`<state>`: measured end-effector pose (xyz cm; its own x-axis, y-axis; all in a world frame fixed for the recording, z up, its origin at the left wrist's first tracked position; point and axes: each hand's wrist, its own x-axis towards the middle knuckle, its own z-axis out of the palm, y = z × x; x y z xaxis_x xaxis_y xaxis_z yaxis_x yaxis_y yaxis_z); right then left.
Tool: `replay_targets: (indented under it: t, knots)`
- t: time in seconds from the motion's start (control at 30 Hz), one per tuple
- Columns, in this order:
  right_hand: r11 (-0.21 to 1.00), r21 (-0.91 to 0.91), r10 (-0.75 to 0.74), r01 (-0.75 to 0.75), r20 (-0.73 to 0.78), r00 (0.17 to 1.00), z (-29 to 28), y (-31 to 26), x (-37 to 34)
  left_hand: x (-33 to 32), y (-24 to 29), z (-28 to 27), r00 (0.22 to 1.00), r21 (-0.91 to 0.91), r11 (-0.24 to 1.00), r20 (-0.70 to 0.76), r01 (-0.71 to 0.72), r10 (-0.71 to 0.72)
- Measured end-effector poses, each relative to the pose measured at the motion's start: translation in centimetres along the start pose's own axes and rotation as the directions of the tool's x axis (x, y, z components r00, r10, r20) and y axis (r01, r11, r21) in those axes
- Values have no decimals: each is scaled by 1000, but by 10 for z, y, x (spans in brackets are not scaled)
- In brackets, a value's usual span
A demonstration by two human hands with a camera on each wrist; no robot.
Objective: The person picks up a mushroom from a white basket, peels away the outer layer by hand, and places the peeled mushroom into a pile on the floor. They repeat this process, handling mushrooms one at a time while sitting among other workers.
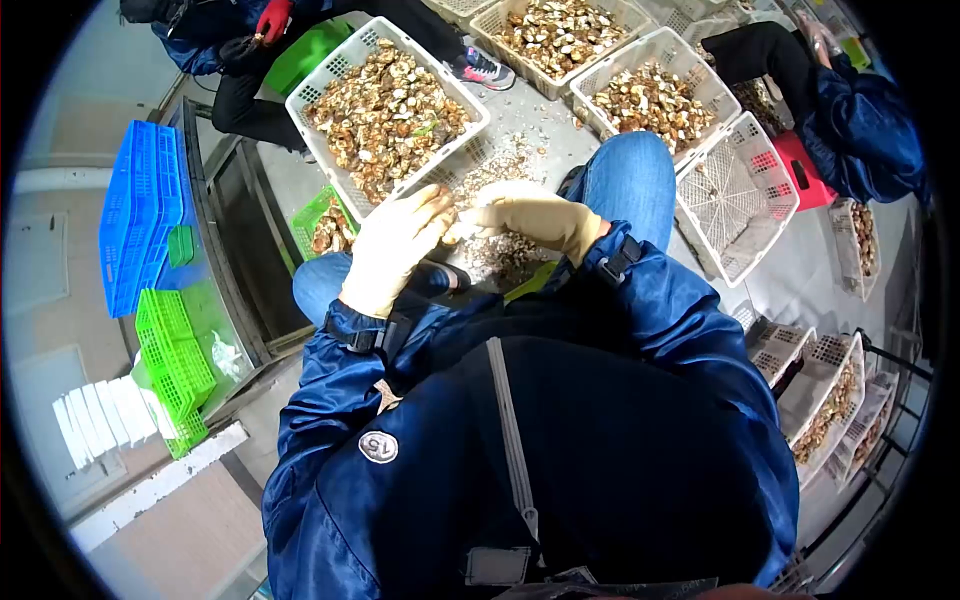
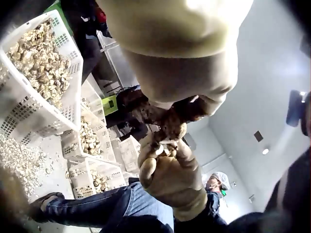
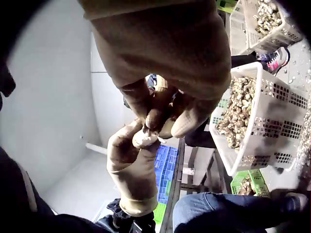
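In the head view my gloved left hand (image 1: pixel 398 240) and gloved right hand (image 1: pixel 535 215) meet in front of my knees. Between them is a small mushroom (image 3: pixel 145 139), pale on the side facing the right wrist view. The fingers of my left hand (image 3: pixel 132 167) curl round it from below in that view. The fingertips of my right hand (image 2: pixel 172 177) pinch at the same mushroom, with pale bits (image 2: pixel 166 149) between thumb and fingers. Dark stains mark the glove fingertips. The gloves hide much of the mushroom.
A large white crate (image 1: pixel 470 115) heaped with mushrooms stands just ahead, beside a small green basket (image 1: pixel 312 212). Pale trimmings (image 1: pixel 510 255) litter the floor between my feet. Other white crates (image 1: pixel 712 130) stand to the right. Two other people sit nearby. Blue crates (image 1: pixel 140 220) are stacked at left.
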<state>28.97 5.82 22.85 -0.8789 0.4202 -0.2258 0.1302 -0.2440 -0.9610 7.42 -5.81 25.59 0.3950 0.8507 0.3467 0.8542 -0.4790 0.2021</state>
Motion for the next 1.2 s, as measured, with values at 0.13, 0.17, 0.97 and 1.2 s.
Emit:
replay_targets:
  t: [0.13,0.17,0.97,1.2]
  knots:
    - [971,239,16,-3,-51,999,-1,5,-4,0,6,11,950,-432,868,-74,244,-304]
    - [972,224,-50,68,-85,995,-5,27,3,-3,11,14,895,-585,743,-65,325,-442]
    - [753,-612,-459,242,-225,859,15,28,1,0,49,27,563,-762,173,285,624,-776]
    - [576,-758,-556,306,-90,826,7,41,2,-12,37,39,599,-804,151,288,575,-747]
